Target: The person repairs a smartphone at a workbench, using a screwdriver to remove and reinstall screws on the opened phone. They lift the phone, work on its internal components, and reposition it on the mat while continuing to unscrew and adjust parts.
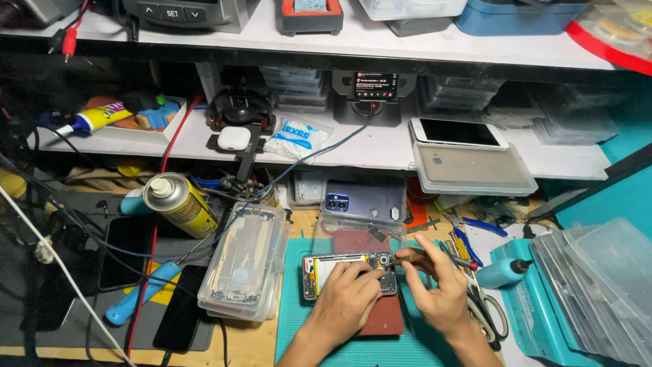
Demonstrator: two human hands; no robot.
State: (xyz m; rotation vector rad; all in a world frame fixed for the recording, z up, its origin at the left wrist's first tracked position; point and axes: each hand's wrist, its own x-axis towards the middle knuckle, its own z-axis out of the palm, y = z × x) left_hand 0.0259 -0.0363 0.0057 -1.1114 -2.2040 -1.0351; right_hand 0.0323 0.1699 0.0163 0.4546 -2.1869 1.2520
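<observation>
Head view: we look down on a crowded wooden workbench (251,343) with a white shelf (380,151) behind it, holding a white smartphone (458,132) and an earbud case (233,138). A teal work mat (292,326) lies at the centre, a yellow spray can (180,202) and a stack of clear plastic trays (243,261) to its left. On the mat rests an opened smartphone (324,266), its internals exposed. Our left hand (346,299) presses down on the phone, fingers curled over it. Our right hand (435,289) pinches a thin tool (435,256), its tip at the phone's upper right corner.
</observation>
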